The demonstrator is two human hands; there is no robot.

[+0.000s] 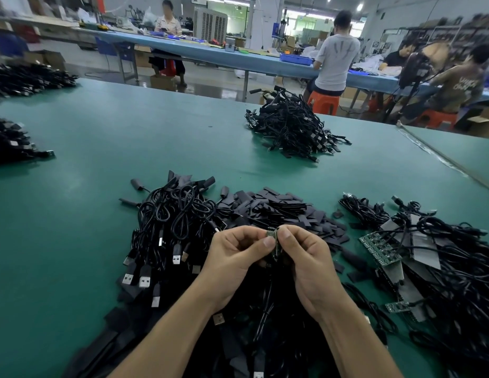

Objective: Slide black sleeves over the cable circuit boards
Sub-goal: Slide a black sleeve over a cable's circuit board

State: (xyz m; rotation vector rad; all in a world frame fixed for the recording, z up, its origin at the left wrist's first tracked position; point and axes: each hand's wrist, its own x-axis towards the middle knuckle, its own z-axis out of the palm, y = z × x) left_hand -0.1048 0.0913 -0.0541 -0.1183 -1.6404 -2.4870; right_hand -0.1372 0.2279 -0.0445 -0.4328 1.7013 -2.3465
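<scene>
My left hand [236, 257] and my right hand [306, 257] meet above the table's near middle and together pinch a small cable circuit board [272, 236]. Its black cable [266, 304] hangs down between my wrists. A black sleeve seems to sit on the board's lower part, but fingers hide most of it. Just behind my hands lies a heap of loose flat black sleeves [281, 211]. Bare green circuit boards [379, 248] lie to the right among cables.
Piles of black USB cables lie to the left [172, 230], to the right [442, 255] and at the far middle [292, 126] of the green table [88, 214]. More piles sit at the left edge [11, 140]. Several people work at blue benches behind.
</scene>
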